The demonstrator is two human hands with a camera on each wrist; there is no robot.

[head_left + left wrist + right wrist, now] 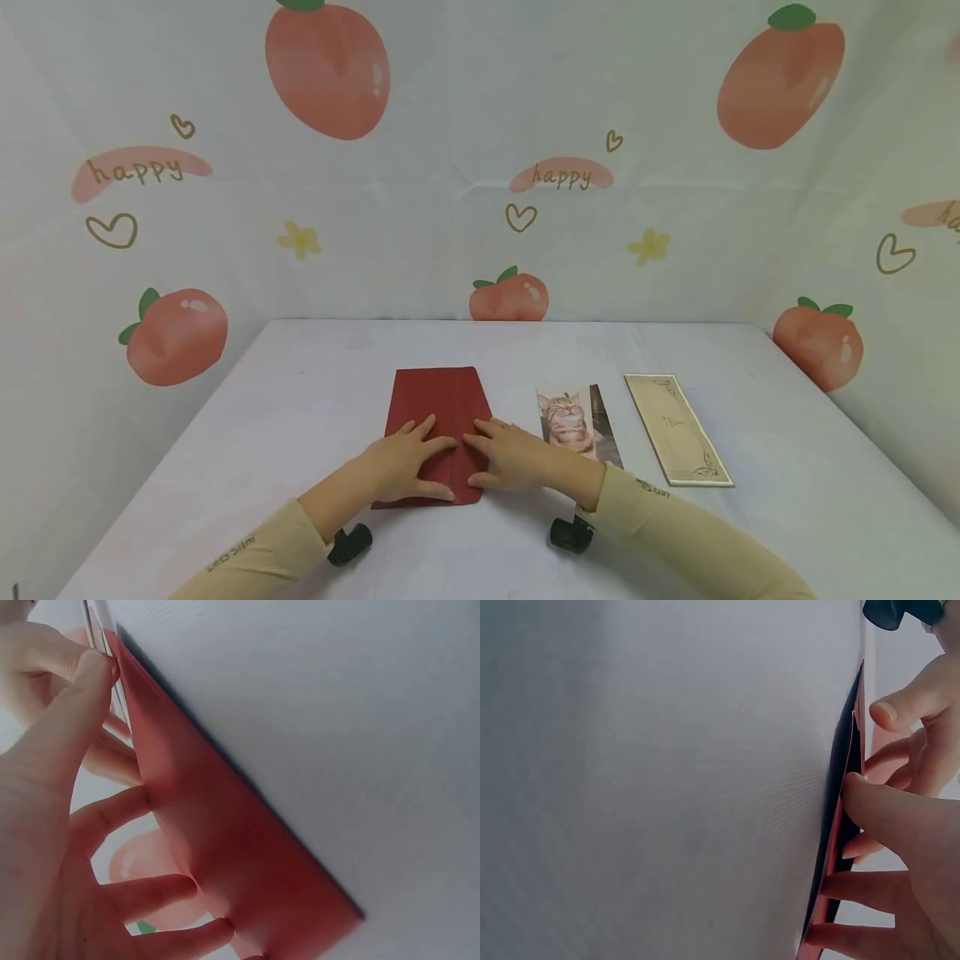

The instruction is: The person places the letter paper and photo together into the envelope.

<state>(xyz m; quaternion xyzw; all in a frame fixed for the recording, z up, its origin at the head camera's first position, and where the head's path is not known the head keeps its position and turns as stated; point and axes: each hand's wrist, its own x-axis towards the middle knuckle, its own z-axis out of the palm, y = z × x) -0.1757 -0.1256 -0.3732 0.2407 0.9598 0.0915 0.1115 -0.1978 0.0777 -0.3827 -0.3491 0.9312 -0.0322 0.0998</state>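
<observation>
A flat red paper envelope (420, 392) lies on the white table, with a lengthwise crease line near its middle. My left hand (405, 462) rests on its left part with fingers spread; in the left wrist view, the fingertips touch the red surface (225, 825). From the right side, my right hand (517, 456) lays its fingers on the envelope near the crease. A narrow dark gap shows along the red edge in the right wrist view, beside the right thumb (877, 802). The fingers of both hands nearly meet.
A cat photo (567, 417) lies right of the envelope, partly hidden by the right wrist. Farther right is a cream card (675, 429) with corner ornaments. Dark wrist-worn devices (572, 535) hang below both wrists. A fruit-patterned cloth (420, 233) stands behind the table.
</observation>
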